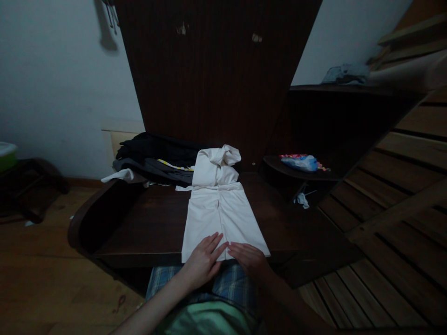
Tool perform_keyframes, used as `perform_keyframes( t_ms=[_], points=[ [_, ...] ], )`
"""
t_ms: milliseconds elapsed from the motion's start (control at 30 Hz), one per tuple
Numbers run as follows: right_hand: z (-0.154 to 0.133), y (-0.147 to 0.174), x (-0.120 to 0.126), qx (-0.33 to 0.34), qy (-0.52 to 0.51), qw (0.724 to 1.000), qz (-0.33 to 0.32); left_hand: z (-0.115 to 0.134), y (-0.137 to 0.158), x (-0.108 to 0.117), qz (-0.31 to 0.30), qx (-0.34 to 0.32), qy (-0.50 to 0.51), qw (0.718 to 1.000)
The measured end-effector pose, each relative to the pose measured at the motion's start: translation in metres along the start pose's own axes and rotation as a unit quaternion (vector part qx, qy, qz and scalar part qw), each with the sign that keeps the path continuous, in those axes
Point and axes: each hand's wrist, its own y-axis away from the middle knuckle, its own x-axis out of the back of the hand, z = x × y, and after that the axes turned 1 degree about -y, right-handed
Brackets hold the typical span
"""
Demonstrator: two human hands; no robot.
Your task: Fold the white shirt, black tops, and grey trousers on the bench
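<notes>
A white garment (223,214) lies on the dark wooden tabletop (150,223), its sides folded in so that they meet along a middle seam. Its far end is bunched up into what looks like a hood. My left hand (206,256) rests flat on the near edge of the cloth, left of the seam, fingers stretched out. Just right of the seam lies my right hand (249,258), also flat with its fingers extended. The fingertips of both hands almost meet, and neither hand grips anything.
Dark clothes (157,156) are piled at the back left of the tabletop. To the right, a small shelf (321,174) holds a blue and white plastic packet (300,163). Wooden slats (394,223) stand at the far right. A dark stool (31,181) bears a green container (7,156).
</notes>
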Motion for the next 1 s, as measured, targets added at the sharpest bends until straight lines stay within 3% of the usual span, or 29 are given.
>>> perform_keyframes(
  t_ms=[200, 433, 500, 600, 700, 800, 900, 1000],
  points=[
    [0.002, 0.001, 0.014, 0.005, -0.003, 1.000, 0.007, 0.003, -0.004, -0.006, -0.003, 0.020, -0.033, 0.999],
    [0.030, 0.017, 0.037, -0.120, 0.030, 0.992, 0.004, 0.011, -0.014, -0.007, 0.028, 0.063, -0.033, 0.997],
    [0.029, 0.024, 0.039, -0.133, 0.019, 0.991, -0.009, 0.012, -0.011, -0.008, 0.038, 0.049, -0.019, 0.998],
    [0.024, 0.022, 0.049, -0.183, -0.030, 0.982, -0.030, 0.015, -0.004, -0.010, 0.006, -0.006, -0.009, 1.000],
    [0.026, -0.009, 0.064, -0.259, -0.104, 0.958, -0.069, 0.019, 0.003, -0.011, -0.029, -0.033, -0.002, 0.999],
    [0.041, -0.060, 0.066, -0.285, -0.138, 0.945, -0.079, 0.023, 0.004, -0.008, -0.032, -0.028, 0.013, 0.999],
    [0.063, -0.113, 0.047, -0.266, -0.142, 0.948, -0.107, 0.025, 0.002, -0.006, -0.041, -0.011, 0.022, 0.999],
    [0.081, -0.156, 0.016, -0.250, -0.078, 0.955, -0.139, 0.026, -0.002, -0.004, -0.056, -0.004, 0.024, 0.998]
  ],
)
